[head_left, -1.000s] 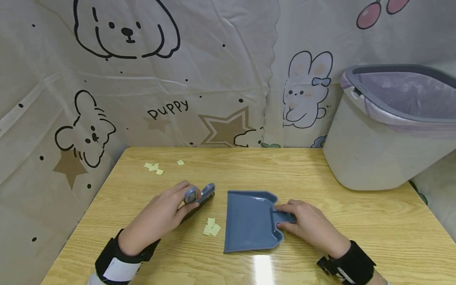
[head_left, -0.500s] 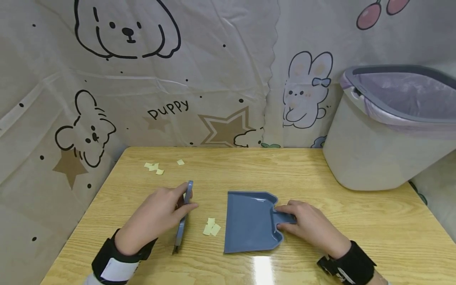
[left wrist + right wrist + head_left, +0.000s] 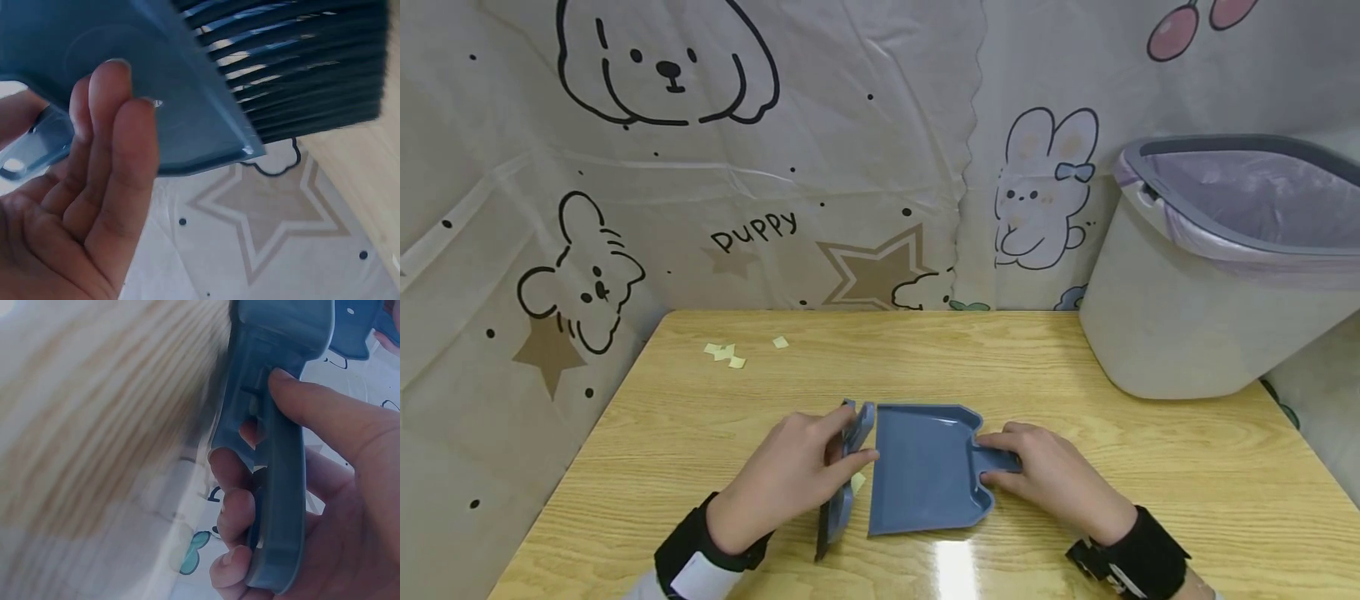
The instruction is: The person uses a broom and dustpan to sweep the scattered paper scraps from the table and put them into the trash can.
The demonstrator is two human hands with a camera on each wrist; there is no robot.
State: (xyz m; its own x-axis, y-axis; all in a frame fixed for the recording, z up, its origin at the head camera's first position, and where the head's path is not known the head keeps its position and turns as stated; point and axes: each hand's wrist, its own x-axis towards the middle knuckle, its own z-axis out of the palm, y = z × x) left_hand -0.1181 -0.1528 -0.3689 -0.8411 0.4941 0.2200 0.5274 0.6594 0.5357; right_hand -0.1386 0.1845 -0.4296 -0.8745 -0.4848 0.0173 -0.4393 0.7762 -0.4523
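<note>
Your right hand grips the dustpan, apparently steadying it; your left hand holds the brush just beside it.

Gripping the blue dustpan handle with the right hand, there at four o'clock! Blurring wood-grained worktop toward nine, showing another blue piece toward two.
</note>
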